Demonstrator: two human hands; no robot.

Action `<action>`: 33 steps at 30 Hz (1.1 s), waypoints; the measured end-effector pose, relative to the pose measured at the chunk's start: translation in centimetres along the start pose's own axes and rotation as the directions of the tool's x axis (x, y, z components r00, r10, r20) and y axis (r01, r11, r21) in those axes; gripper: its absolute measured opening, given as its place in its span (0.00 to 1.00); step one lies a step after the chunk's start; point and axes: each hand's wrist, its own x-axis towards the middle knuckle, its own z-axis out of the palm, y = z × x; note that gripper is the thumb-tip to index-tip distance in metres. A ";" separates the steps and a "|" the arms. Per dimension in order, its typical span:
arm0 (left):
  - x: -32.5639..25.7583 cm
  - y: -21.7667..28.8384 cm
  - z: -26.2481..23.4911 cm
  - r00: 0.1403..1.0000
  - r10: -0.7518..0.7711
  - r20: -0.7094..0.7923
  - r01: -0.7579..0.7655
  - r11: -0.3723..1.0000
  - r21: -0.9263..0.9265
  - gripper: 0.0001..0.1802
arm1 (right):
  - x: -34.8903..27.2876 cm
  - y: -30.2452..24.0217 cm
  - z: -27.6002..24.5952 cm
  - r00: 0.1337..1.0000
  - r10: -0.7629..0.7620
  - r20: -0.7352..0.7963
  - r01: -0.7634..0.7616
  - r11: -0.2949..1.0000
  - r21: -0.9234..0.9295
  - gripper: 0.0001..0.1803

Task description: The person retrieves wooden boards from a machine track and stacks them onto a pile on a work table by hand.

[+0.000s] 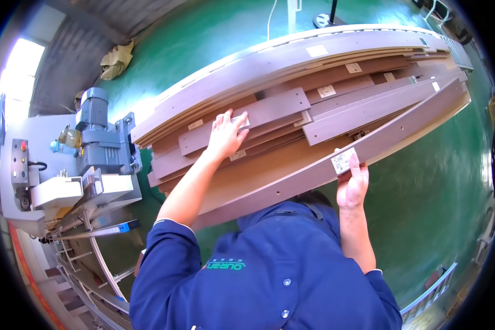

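Piled in front of me are long grey-brown wooden boards, several with white paper labels. My left hand [228, 135] reaches over the pile and lies on a shorter board [278, 107], its fingers stretched out over a label [241, 121]. My right hand [353, 184] grips the edge of the long near board [401, 135]. The thumb rests by a printed white label [344, 161] on that board, and the other fingers are mostly hidden behind it. This long board runs across in front of my body, with small drilled holes along its face.
On the left stands a grey machine with a motor [95, 107] and a control box [20, 162]. Rails of a metal frame [102, 253] run below it. A roller conveyor edge [247, 52] lies behind the pile. A crumpled sack [116, 59] sits on the green floor [176, 47].
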 end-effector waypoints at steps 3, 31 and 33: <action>2.8 1.8 0.3 0.998 0.061 -0.021 -0.062 0.997 -0.043 0.28 | 0.7 -0.1 -0.7 1.000 0.016 -0.008 -0.016 1.000 0.024 0.13; 21.6 22.2 5.8 0.963 0.269 -0.014 -0.268 0.951 -0.154 0.28 | 6.5 -5.9 -5.6 0.992 0.113 -0.052 -0.114 0.993 -0.012 0.14; 22.1 23.1 5.8 0.963 0.266 -0.034 -0.267 0.944 -0.192 0.27 | 6.4 -5.5 -6.0 0.992 0.117 -0.052 -0.118 0.993 -0.020 0.15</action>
